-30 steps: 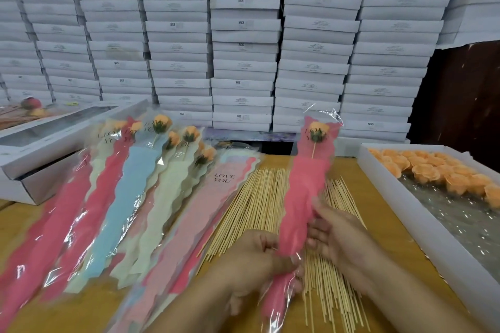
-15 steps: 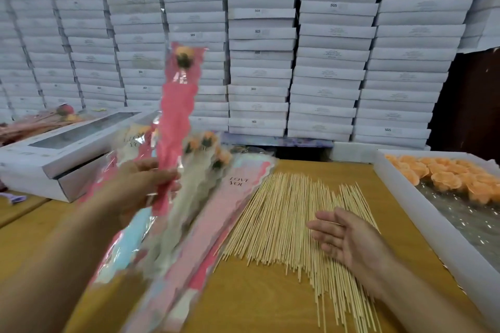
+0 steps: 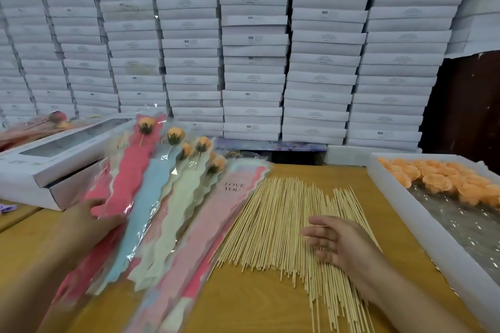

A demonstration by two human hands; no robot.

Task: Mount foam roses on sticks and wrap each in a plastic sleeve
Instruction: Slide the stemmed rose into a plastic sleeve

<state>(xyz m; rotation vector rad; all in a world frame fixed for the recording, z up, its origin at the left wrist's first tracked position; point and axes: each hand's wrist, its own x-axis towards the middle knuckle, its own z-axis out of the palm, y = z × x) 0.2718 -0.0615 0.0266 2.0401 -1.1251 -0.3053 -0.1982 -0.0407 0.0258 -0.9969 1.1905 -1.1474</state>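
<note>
A pink plastic sleeve holding an orange foam rose on a stick lies at the left, on top of several other wrapped roses. My left hand grips that sleeve's lower part. A stack of empty "LOVE YOU" sleeves lies beside the pile. Right of them spreads a heap of thin wooden sticks. Over the sticks hovers my right hand, fingers apart and holding nothing. A white tray at the right holds several loose orange foam roses.
Stacks of white boxes form a wall behind the wooden table. At the far left a white windowed box rests on an open one. A dark brown panel stands at the back right.
My left hand carried the pink wrapped rose from the middle to the left and lowered it onto the pile of wrapped roses. My right hand let go and stayed over the sticks.
</note>
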